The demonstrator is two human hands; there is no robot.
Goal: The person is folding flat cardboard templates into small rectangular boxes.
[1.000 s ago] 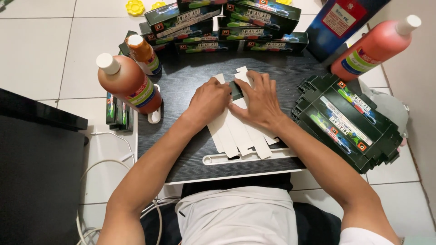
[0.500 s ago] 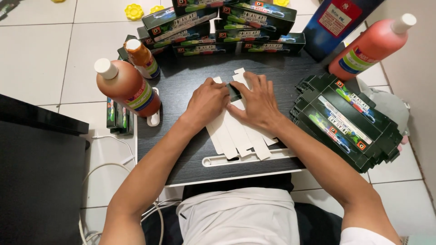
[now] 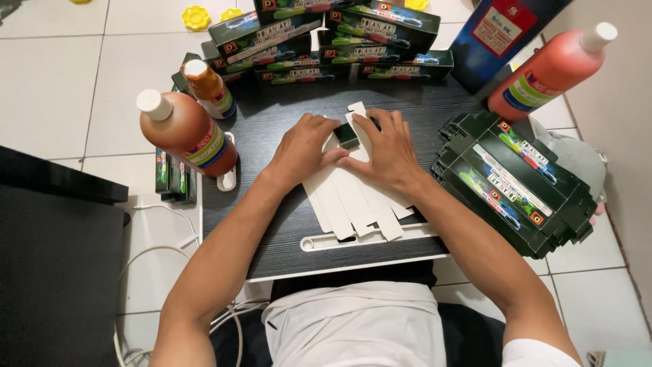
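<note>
Head view, looking down on a small dark table (image 3: 272, 231) set on white floor tiles.

Left hand (image 3: 302, 151) flat, palm down, fingers together, pressing on a fan of flattened white cardboard boxes (image 3: 356, 204) at the middle of the table. Right hand (image 3: 387, 151) likewise flat beside it, fingers spread a little, thumb tip touching the left hand. Neither hand closed around anything; both simply bearing down on the cardboard. Between the two hands, a small dark green flap (image 3: 348, 134) of one box peeking out, touched by fingertips of both hands.

Cardboard stack lying in the table's centre, its lower ends splayed out toward the near edge, just above a white plastic strip (image 3: 326, 241) lying flat along that edge.

To the left, a large orange-brown bottle (image 3: 189, 134) with a white cap, upright at the table's left edge; behind it a smaller orange bottle (image 3: 209, 88). Along the far edge, a row of assembled dark green boxes (image 3: 326, 41) stacked in layers. To the right, a pile of flat dark green boxes (image 3: 516, 183), overhanging the table's right side. At upper right, a red bottle (image 3: 553, 68) leaning, next to a blue container (image 3: 509, 34). On the tiles at top, yellow flower-shaped caps (image 3: 197, 17). White cables (image 3: 156, 258) trailing on the floor at lower left.
</note>
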